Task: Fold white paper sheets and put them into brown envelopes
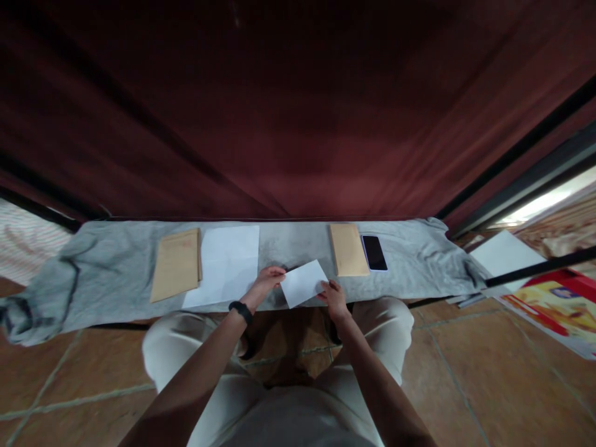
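Observation:
A small white sheet of paper [303, 284], perhaps folded, is held between my two hands over the front edge of the cloth-covered surface. My left hand [269, 279], with a dark band on the wrist, pinches its left edge. On the opposite side, my right hand [334, 295] grips the lower right corner. Large white paper [228, 264] with crease lines lies just left of my left hand. Brown envelopes [176, 264] overlap at its far left side. Beyond my right hand rests another brown envelope or stack [349, 250], with a dark-screened phone [374, 252] beside it.
A grey cloth [116, 261] covers the long narrow surface. Behind it hangs a dark red fabric wall [298, 155]. Dark metal bars [531, 149] stand at the right. A red and yellow box [559, 304] and a white panel [505, 253] sit at the far right.

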The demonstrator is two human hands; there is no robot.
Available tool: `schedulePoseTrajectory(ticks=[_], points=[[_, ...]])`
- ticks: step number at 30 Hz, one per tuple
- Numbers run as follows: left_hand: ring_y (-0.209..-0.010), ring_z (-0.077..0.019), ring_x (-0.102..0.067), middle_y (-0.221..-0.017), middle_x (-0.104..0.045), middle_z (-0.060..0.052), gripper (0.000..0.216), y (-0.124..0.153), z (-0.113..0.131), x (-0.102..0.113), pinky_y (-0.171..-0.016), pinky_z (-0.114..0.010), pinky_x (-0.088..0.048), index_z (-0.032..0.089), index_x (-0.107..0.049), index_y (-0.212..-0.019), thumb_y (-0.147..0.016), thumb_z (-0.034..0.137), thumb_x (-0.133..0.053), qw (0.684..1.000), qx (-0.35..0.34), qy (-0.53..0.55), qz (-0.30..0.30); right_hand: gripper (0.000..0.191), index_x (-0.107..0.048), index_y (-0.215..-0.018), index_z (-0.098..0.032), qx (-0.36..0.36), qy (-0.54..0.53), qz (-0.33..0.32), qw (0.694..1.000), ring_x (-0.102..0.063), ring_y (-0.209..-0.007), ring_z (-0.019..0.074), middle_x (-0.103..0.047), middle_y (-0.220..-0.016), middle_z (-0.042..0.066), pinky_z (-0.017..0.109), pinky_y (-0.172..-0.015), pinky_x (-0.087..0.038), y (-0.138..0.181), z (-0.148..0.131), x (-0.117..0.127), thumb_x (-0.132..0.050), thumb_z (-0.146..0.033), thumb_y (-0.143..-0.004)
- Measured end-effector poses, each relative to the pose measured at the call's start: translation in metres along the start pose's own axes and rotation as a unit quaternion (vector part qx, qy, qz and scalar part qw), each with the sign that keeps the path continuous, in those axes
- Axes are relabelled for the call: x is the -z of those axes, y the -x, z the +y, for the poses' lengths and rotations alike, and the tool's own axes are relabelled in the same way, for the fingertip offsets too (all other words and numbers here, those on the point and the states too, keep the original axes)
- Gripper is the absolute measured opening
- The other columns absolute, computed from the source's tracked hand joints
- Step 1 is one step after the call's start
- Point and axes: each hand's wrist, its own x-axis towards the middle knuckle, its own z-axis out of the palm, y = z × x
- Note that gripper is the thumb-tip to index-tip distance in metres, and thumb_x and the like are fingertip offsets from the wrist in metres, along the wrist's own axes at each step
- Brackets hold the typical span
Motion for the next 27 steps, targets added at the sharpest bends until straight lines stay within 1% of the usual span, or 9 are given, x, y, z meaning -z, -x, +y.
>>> schedulePoseTrajectory(ticks=[5, 10, 13, 16, 18, 20, 22, 24, 27], points=[[-0.067, -0.0157, -0.064, -0.072, -0.066, 0.0, 0.017, -0.018, -0.009, -0.014, -0.062, -0.026, -0.049, 0.017, -0.068, -0.083, -0.07, 0.027, -0.072, 0.993, -0.053, -0.021, 0.103, 0.032, -0.056, -0.077, -0.021, 0.019, 0.06, -0.001, 0.998, -0.059, -0.047, 0.0121, -0.06, -0.059, -0.006, 0.025, -0.046, -0.055, -0.008, 0.003, -0.004, -0.076, -0.044, -0.067], [-0.082, -0.0194, -0.068, -0.081, -0.07, -0.004, 0.011, -0.039, -0.006, -0.019, -0.083, -0.036, -0.055, 0.017, -0.067, -0.085, -0.078, 0.013, -0.061, 0.976, -0.102, -0.096, 0.165, 0.018, -0.062, -0.079, -0.019, 0.025, 0.142, -0.026, 0.989, -0.061, -0.047, 0.0137, -0.065, -0.058, -0.002, 0.021, -0.041, -0.051, -0.008, 0.004, 0.004, -0.07, -0.034, -0.076], [-0.099, -0.0229, -0.068, -0.101, -0.072, -0.008, 0.02, -0.026, -0.006, -0.024, -0.099, -0.043, -0.052, 0.018, -0.07, -0.096, -0.083, 0.011, -0.057, 0.966, -0.134, -0.142, 0.17, 0.014, -0.061, -0.081, -0.019, 0.021, 0.179, -0.024, 0.983, -0.062, -0.046, 0.0135, -0.066, -0.058, -0.001, 0.022, -0.043, -0.052, -0.009, 0.005, 0.003, -0.064, -0.032, -0.082], [-0.121, -0.0244, -0.062, -0.127, -0.068, -0.009, 0.026, 0.008, -0.017, -0.036, -0.112, -0.043, -0.044, 0.02, -0.071, -0.11, -0.087, 0.014, -0.06, 0.953, -0.188, -0.206, 0.115, 0.014, -0.061, -0.087, -0.018, 0.02, 0.219, -0.028, 0.975, -0.061, -0.045, 0.0132, -0.066, -0.059, -0.001, 0.023, -0.044, -0.053, -0.012, 0.006, 0.002, -0.06, -0.031, -0.087], [-0.14, -0.0269, -0.047, -0.148, -0.055, -0.011, 0.035, 0.034, -0.029, -0.044, -0.119, -0.047, -0.036, 0.019, -0.064, -0.129, -0.095, 0.025, -0.057, 0.882, -0.28, -0.378, 0.028, 0.016, -0.062, -0.092, -0.017, 0.024, 0.249, -0.034, 0.968, -0.061, -0.045, 0.0135, -0.066, -0.059, 0.0, 0.023, -0.045, -0.053, -0.012, 0.006, 0.004, -0.057, -0.031, -0.09], [-0.148, -0.0295, -0.036, -0.158, -0.044, -0.012, 0.045, 0.054, -0.042, -0.049, -0.121, -0.052, -0.032, 0.019, -0.056, -0.141, -0.099, 0.035, -0.053, 0.811, -0.303, -0.5, 0.008, 0.018, -0.064, -0.098, -0.016, 0.032, 0.283, -0.034, 0.958, -0.061, -0.047, 0.0145, -0.066, -0.06, 0.0, 0.024, -0.047, -0.053, -0.011, 0.005, 0.009, -0.055, -0.031, -0.091], [-0.151, -0.0293, -0.031, -0.161, -0.039, -0.01, 0.05, 0.065, -0.051, -0.05, -0.122, -0.053, -0.029, 0.023, -0.049, -0.147, -0.1, 0.042, -0.05, 0.77, -0.306, -0.56, 0.008, 0.02, -0.064, -0.104, -0.017, 0.046, 0.314, -0.023, 0.948, -0.065, -0.056, 0.017, -0.069, -0.068, 0.003, 0.027, -0.054, -0.055, -0.008, 0.005, 0.016, -0.055, -0.029, -0.092], [-0.152, -0.0281, -0.03, -0.163, -0.037, -0.008, 0.053, 0.069, -0.054, -0.048, -0.123, -0.052, -0.027, 0.027, -0.045, -0.151, -0.101, 0.045, -0.048, 0.753, -0.308, -0.582, 0.009, 0.024, -0.064, -0.112, -0.017, 0.116, 0.379, 0.013, 0.918, -0.07, -0.076, 0.0213, -0.073, -0.085, 0.008, 0.031, -0.07, -0.057, -0.003, 0.006, 0.021, -0.055, -0.026, -0.092], [-0.152, -0.0276, -0.029, -0.163, -0.035, -0.009, 0.057, 0.066, -0.054, -0.046, -0.124, -0.051, -0.026, 0.026, -0.041, -0.153, -0.101, 0.048, -0.047, 0.745, -0.312, -0.59, 0.009, 0.032, -0.062, -0.125, -0.015, 0.31, 0.507, 0.042, 0.803, -0.066, -0.106, 0.0268, -0.07, -0.113, 0.016, 0.04, -0.092, -0.053, 0.004, 0.009, 0.017, -0.046, -0.025, -0.099]])
